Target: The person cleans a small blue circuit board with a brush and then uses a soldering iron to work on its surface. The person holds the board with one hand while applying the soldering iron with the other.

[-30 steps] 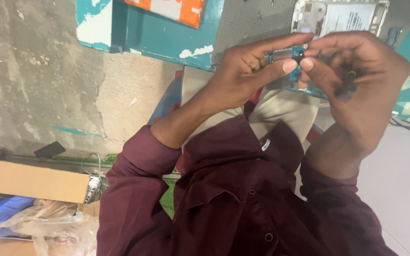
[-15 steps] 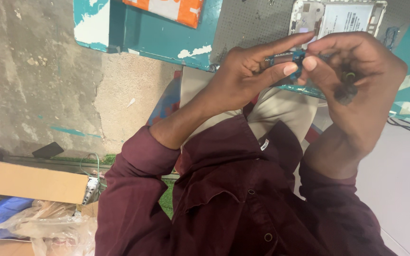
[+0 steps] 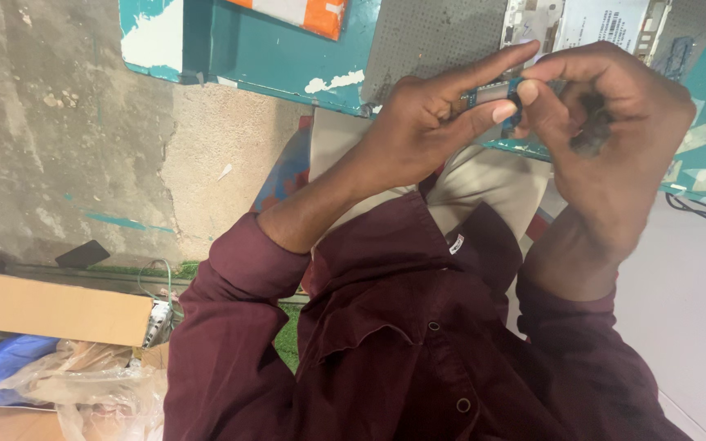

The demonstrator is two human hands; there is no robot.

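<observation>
— Concrete wall (image 3: 51, 122), rough and stained, fills the left; a teal workbench (image 3: 279, 57) with chipped paint runs along the far side. What's on it?

— A grey perforated mat (image 3: 426, 33) and an opened phone frame (image 3: 582, 20) lying flat, far right. Near left sit a cardboard box (image 3: 51, 309) and crumpled plastic bags (image 3: 83, 388).

— And the hands?

— Both are raised above the bench edge. The left hand (image 3: 431, 131) pinches a small blue-and-silver part (image 3: 500, 91) between thumb and forefinger. The right hand (image 3: 606, 131) is curled, its fingertips meeting the same part from the right, with something dark tucked in the palm; I cannot tell what.

— How far along does it look?

— The phone frame lies open with its inside exposed, and the small part is off the bench, held in the air between both hands, so I'd judge it mid-way: nothing is seated in the frame yet.
</observation>
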